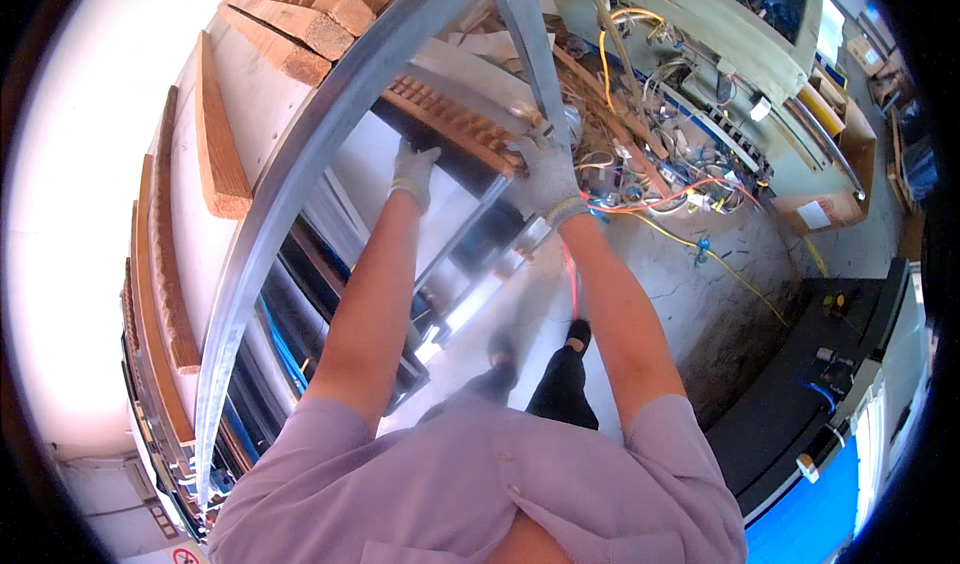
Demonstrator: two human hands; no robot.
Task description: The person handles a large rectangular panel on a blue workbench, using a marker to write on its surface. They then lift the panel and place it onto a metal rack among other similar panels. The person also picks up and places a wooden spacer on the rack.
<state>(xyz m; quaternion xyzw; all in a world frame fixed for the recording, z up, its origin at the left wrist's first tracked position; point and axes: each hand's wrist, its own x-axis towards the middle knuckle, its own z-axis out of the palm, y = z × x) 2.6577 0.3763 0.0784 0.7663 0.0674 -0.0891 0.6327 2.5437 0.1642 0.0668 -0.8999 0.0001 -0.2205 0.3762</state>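
Note:
Both my hands wear pale grey work gloves and reach forward into a metal-framed rack point(335, 89). My left hand point(412, 172) lies by a dark-edged white panel, its thumb and fingers apart. A notched wooden strip point(450, 121) runs along the dark edge just beyond it. At the near end of this strip my right hand point(548, 172) has its fingers curled over the wood, close to a grey metal upright point(540, 69). The undersides of both hands are hidden.
Wooden bars point(305, 26) lie on the rack top, with a single wooden block point(220, 144) nearer me. Long dark and silver profiles point(295, 294) fill lower shelves. Loose cables point(690, 189) and wood scraps litter the floor. A cardboard box point(835, 199) and a black-topped bench point(790, 404) stand right.

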